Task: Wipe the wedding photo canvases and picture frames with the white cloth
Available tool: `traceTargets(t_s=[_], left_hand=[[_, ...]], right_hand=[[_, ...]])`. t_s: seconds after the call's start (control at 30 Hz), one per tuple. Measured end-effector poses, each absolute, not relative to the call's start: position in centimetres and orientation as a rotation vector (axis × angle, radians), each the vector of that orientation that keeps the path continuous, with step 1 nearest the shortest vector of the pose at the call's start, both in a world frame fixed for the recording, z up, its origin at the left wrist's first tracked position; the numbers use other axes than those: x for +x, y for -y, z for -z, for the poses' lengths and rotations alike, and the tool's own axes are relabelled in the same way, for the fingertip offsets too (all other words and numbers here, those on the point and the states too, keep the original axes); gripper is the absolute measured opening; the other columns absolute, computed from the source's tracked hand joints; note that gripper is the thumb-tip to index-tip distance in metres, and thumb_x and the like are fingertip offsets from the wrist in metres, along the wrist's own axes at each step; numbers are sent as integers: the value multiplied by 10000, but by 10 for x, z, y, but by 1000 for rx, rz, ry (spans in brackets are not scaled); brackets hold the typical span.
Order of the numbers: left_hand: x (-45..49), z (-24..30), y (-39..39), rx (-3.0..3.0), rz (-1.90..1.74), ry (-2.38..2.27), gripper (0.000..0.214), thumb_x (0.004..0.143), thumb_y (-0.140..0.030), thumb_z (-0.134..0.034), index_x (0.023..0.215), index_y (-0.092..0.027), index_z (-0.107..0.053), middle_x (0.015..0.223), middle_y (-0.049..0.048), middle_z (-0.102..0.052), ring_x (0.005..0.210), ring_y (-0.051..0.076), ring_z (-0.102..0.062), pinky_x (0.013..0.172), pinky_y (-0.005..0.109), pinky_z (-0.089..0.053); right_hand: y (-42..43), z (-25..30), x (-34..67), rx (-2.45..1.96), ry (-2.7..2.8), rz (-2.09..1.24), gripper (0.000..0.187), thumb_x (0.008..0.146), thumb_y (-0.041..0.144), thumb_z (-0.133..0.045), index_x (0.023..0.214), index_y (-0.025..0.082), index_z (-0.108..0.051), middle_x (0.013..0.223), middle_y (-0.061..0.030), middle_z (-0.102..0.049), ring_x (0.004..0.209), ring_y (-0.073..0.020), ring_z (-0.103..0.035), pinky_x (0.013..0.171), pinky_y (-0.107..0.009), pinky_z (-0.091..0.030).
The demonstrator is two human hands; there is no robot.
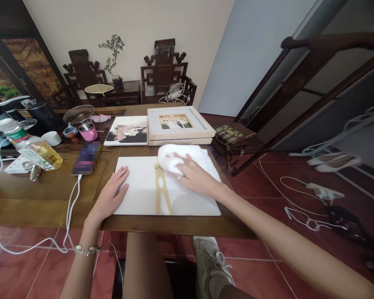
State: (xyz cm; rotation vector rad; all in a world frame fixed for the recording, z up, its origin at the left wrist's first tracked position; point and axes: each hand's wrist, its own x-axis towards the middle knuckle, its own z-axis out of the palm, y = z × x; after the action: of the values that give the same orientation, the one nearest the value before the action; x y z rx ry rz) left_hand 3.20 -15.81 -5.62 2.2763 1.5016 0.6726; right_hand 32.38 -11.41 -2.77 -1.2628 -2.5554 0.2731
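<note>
A flat white panel [137, 195] lies on the wooden table near its front edge, with a gold-yellow printed shape [160, 191] down its middle. My left hand [114, 189] rests flat on the panel's left edge, fingers stretched out. Under my right hand [190, 172] is a bunched white cloth [171, 153], pressed against the upper right of the panel; its loose part spreads over the right side. Fingers of that hand curl over the cloth. Behind the panel stand a white-framed wedding picture [176, 121] and a smaller photo board [127, 131].
On the table's left are a phone [86, 158] on a white cable, a bottle of yellow liquid [40, 151], a pink mug [88, 132] and a black kettle [42, 114]. A checked bag [230, 135] sits on a chair to the right. A power strip [326, 191] lies on the floor.
</note>
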Motion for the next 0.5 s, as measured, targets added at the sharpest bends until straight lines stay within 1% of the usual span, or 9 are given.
traceTargets(t_s=[0.1,0.17,0.23,0.3,0.4,0.5], left_hand=[[32,56,159,2273,-672,-1504,496,959,-382,-348,1417,-196,-393,1516,66,-342,1424,209,-248,1179,449,-165],[33,55,159,2271,-673,-1506,497,958,-383,-348,1417,-198,-392,1516,69,-339,1423,214,-250,1177,453,-168],[33,55,159,2274,-676,-1505,496,957,-383,-348,1418,-205,-391,1517,70,-339,1422,221,-252,1174,465,-171],[34,55,159,2280,-674,-1502,493,958,-377,-346,1419,-208,-388,1517,70,-338,1422,224,-253,1171,474,-174],[34,55,159,2285,-661,-1499,492,959,-366,-344,1417,-192,-390,1516,78,-339,1423,218,-250,1172,470,-173],[34,55,159,2286,-666,-1500,487,959,-365,-346,1416,-203,-392,1516,72,-340,1424,214,-249,1173,472,-172]], right_hand=[[146,31,324,-1241,2541,-268,253,874,154,-430,919,110,-675,1426,-175,-435,1393,-336,-236,1106,-613,-195],[176,31,327,-1198,2556,-291,210,808,119,-467,770,136,-673,1438,-157,-423,1398,-337,-217,1108,-624,-186],[207,31,330,-1121,2580,-295,207,739,83,-481,627,157,-638,1459,-142,-396,1407,-338,-181,1108,-638,-170],[231,30,334,-1028,2600,-276,235,700,59,-475,534,172,-599,1483,-119,-359,1418,-329,-129,1108,-642,-156],[242,28,339,-932,2649,-288,254,682,52,-485,487,174,-591,1493,-115,-341,1420,-334,-89,1105,-644,-152],[222,23,338,-981,2705,-338,214,695,64,-515,555,156,-648,1474,-151,-362,1407,-359,-152,1101,-645,-169]])
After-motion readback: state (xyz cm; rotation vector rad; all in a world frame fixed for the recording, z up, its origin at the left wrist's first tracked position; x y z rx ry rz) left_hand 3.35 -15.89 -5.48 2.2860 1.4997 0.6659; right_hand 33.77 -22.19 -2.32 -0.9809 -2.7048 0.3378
